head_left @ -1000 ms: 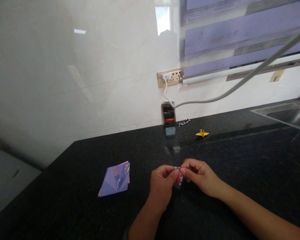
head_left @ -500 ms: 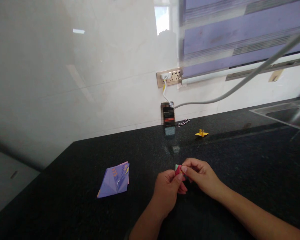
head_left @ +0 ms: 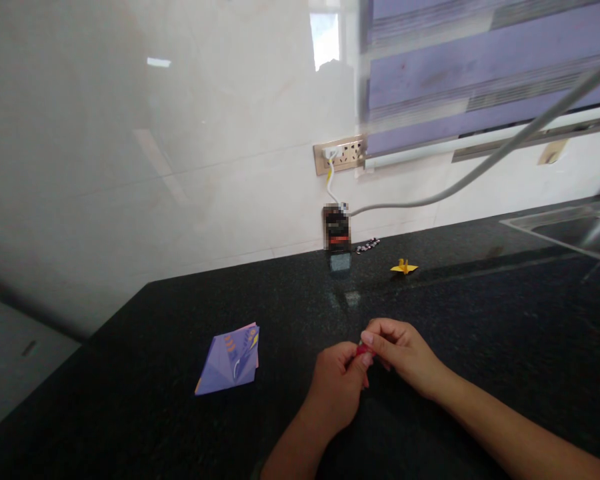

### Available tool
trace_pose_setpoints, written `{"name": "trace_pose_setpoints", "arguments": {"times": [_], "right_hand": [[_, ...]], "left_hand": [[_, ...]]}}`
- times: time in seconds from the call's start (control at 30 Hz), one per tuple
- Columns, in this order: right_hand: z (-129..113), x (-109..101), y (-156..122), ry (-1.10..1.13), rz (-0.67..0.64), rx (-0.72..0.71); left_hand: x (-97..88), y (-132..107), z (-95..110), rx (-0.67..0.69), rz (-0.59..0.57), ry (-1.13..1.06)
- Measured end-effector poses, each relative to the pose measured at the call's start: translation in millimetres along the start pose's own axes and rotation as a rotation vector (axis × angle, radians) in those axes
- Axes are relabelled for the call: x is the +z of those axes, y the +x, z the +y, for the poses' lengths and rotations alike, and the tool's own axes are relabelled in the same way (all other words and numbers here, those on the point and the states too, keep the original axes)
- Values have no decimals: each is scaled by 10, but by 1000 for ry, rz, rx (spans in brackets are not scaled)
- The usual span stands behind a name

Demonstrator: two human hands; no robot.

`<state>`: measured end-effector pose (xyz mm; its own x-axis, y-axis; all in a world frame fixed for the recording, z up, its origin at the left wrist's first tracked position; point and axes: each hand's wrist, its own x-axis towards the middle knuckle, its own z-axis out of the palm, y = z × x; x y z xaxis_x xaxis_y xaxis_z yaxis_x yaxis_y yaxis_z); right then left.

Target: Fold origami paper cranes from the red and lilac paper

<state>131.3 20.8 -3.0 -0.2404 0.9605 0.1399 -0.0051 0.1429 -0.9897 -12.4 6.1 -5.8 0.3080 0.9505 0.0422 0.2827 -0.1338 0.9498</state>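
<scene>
My left hand [head_left: 339, 388] and my right hand [head_left: 401, 353] meet over the black counter [head_left: 470, 333], fingers pinched together on a small red folded paper piece [head_left: 363, 350]. Only a sliver of the red paper shows between the fingertips. A purple folded paper [head_left: 229, 360] with patterned faces lies flat on the counter to the left of my left hand. A small yellow paper crane [head_left: 404, 267] sits farther back, beyond my right hand.
A dark device [head_left: 337, 229] leans against the white wall, with a cable to the wall socket [head_left: 340, 155]. A small beaded string [head_left: 369, 246] lies beside it. A sink edge [head_left: 560, 223] is at the far right. A grey hose [head_left: 480, 170] crosses the wall.
The red paper piece has been folded smaller and is now mostly hidden in the fingertips. My left hand has dropped slightly lower and closer to me.
</scene>
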Motion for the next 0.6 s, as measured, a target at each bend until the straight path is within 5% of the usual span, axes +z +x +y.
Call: {"name": "trace_pose_setpoints", "arguments": {"times": [0.6], "right_hand": [[88, 10, 14, -17, 111, 49]], "left_hand": [[-15, 61, 18, -88, 83, -253]]}}
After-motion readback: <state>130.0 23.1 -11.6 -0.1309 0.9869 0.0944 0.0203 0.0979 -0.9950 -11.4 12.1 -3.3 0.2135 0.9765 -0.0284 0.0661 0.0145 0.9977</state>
